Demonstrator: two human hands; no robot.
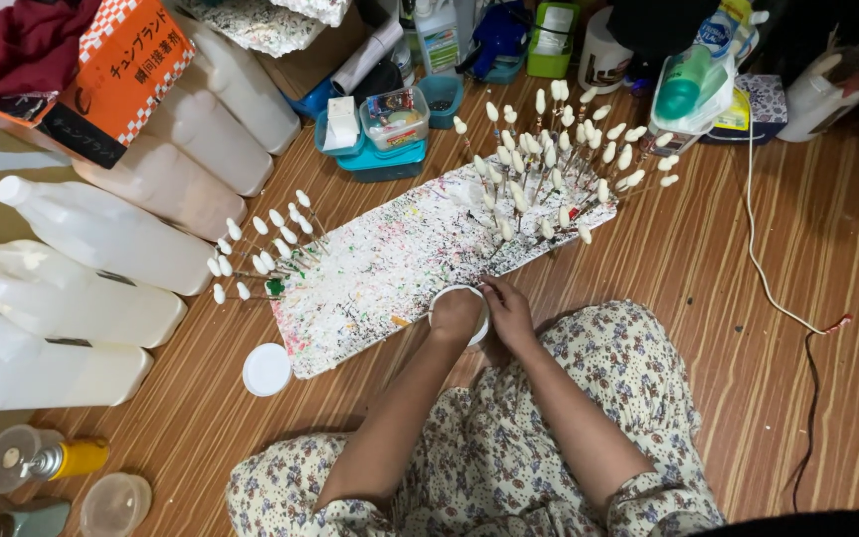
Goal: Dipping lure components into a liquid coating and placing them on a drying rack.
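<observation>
Far left, on the wooden floor [797, 249]: three large translucent white plastic jugs [62, 298] lying on their sides, more of them behind. Near left corner: a yellow spray can with a clear cap [42, 459].

Left of centre: a round white lid [267, 369] lies flat on the floor, touching the near left corner of the paint-speckled white board [390, 268]. A cluster of thin sticks with white oval tips [260, 244] stands at the board's left end.

Centre: the small round white cup [457, 313] sits at the near edge of the board, just in front of the person's lap in the floral-print garment [509, 457]. The left hand [455, 310] is curled over the cup from above, closed on its rim and hiding most of it. The right hand [509, 313] lies against the cup's right side, fingers bent inward; whether they pinch something small I cannot tell.

Right of centre: a denser second cluster of white-tipped sticks [559, 159] at the board's far right end. Far right: a thin white cable [763, 249] trails across the floor.

Risks, as judged: the cup is open and perched on the board's edge, so a slip of the covering hand could tip its contents onto the garment. A forearm reaching far could knock the standing sticks.
</observation>
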